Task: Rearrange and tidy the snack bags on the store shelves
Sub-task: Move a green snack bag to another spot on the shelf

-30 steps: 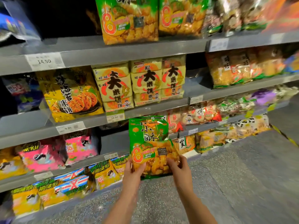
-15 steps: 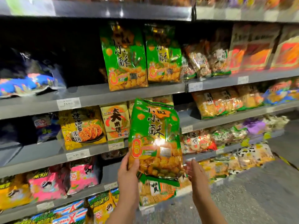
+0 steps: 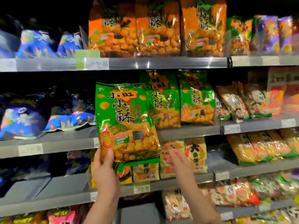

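Note:
A green snack bag (image 3: 124, 120) with orange puffs printed on it is held upright in front of the second shelf (image 3: 186, 130). My left hand (image 3: 103, 168) grips its lower left corner, thumb on the front. Just right of the bag's bottom edge, my right hand (image 3: 176, 160) hovers with fingers apart and holds nothing. Two matching green bags (image 3: 163, 101) (image 3: 196, 101) stand on that shelf directly to the right of the held bag.
Orange bags (image 3: 155, 29) of the same snack fill the top shelf (image 3: 145, 63). Blue bags (image 3: 24, 120) lie at the left. Yellow rice-cracker packs (image 3: 195, 154) sit below, with mixed packets (image 3: 242, 102) at the right. The shelf stretch behind the held bag looks bare.
The green bag has risen from low near the floor up to the second shelf. My right hand has let go of it and the view has tilted upward.

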Demonstrator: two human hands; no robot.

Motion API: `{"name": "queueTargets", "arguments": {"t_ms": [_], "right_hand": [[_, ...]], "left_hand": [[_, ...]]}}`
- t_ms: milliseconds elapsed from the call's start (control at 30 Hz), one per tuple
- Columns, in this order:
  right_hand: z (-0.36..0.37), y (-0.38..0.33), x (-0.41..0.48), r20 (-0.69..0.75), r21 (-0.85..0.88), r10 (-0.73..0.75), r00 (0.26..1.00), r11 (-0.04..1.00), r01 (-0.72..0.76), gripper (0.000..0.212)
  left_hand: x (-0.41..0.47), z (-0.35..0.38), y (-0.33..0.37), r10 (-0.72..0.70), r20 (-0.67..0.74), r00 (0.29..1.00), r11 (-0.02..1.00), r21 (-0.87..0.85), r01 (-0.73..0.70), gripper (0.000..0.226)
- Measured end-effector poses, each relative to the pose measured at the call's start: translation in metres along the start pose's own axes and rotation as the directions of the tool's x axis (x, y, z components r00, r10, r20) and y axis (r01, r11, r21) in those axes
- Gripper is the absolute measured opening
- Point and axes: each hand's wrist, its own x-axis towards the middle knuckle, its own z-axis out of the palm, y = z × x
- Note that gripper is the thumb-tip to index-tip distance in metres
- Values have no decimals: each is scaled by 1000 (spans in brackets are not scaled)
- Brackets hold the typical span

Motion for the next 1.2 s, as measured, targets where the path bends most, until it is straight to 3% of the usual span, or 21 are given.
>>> {"name": "queueTargets", "arguments": {"t_ms": [133,267,400,633,700,767,900,1033,1067,1200], "right_hand": [[43,-18,30,122,-51,-47,991,997,53,10],[85,-26,59,198,-75,-18,980,997,33,36],[116,-31,78,145,-113,-39,989,992,56,54],[146,-40,111,77,-118,-73,994,990,81,58],[151,-35,119,50,-155,-23,998,987,30,60],[152,-29,124,-1,-190,12,1000,982,-12,62],[152,-22,124,-85,-191,-6,996,982,-10,59],[148,-22,122,-159,-256,-78,984,966,35,48],[147,-23,123,-157,-300,-108,982,952,56,42],[143,-29,132,-149,-431,-156,977,899,78,23]], "left_hand": [[42,-3,7,34,-28,999,999,-28,-35,26],[81,-6,4,35,-8,999,999,-7,-35,28],[118,-1,4,36,51,998,999,20,-37,29],[170,6,4,98,209,973,970,199,-140,40],[174,9,2,154,257,954,888,387,-248,40],[176,10,0,209,313,926,735,574,-360,42],[176,7,-1,176,423,889,530,720,-448,47],[179,3,6,84,473,877,103,871,-480,54],[182,2,6,75,486,871,37,871,-489,52],[188,5,7,91,452,887,19,890,-455,34]]}}
